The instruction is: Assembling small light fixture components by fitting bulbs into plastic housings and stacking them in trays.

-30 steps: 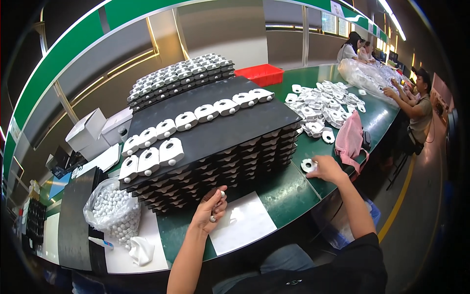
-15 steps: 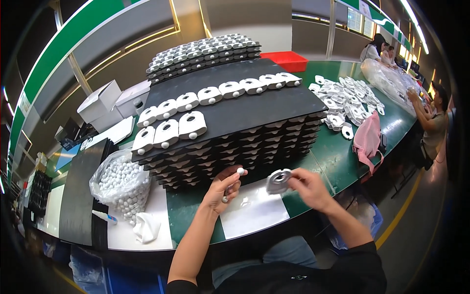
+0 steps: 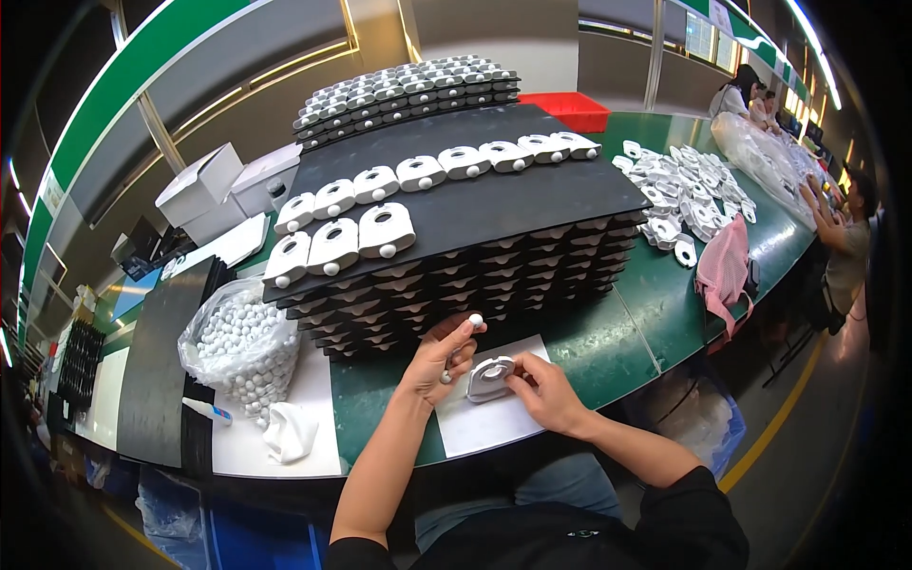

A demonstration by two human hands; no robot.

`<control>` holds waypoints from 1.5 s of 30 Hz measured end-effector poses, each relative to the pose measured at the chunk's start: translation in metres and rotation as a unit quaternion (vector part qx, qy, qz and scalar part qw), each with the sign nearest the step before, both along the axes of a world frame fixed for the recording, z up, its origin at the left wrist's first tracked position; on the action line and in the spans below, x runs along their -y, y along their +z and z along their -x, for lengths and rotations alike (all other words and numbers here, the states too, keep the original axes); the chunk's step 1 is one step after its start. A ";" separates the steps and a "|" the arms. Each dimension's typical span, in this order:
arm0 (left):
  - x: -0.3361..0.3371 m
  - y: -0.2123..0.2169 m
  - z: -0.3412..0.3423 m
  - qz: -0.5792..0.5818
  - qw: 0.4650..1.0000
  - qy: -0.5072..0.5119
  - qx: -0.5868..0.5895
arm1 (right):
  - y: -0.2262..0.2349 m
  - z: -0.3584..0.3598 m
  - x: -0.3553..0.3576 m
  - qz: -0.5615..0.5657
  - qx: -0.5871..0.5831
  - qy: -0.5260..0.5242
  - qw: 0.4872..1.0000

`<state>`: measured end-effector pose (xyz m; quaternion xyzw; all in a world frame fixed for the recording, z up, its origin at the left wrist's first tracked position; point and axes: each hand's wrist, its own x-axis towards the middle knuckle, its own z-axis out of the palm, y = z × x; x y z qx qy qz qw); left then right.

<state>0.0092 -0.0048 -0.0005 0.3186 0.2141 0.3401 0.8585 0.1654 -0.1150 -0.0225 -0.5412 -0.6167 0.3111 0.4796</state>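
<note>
Workbench, green-topped, is stretching down a factory hall, with a white sheet lying under both hands. Left hand is pinching a small white ball between closed fingertips; right hand is gripping a white plastic housing just beside it. Beyond the grip, black trays are standing stacked. Anything else in the left palm is hidden.

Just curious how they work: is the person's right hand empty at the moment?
No, the right hand holds a white plastic part above the white sheet on the green table.
</note>
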 end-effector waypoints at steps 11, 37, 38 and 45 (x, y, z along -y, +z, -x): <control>-0.003 -0.004 0.000 -0.001 1.000 -0.002 0.012 | 0.010 0.006 0.004 -0.064 0.094 -0.001 0.993; 0.009 0.005 -0.008 -0.151 0.972 -0.071 -0.167 | -0.002 -0.019 -0.014 0.022 -0.497 0.057 0.866; 0.009 0.005 -0.008 -0.152 0.971 -0.075 -0.168 | -0.003 -0.019 -0.014 0.022 -0.497 0.057 0.866; 0.012 0.007 -0.010 -0.181 0.963 -0.057 -0.190 | 0.000 -0.019 -0.012 0.044 -0.470 0.062 0.879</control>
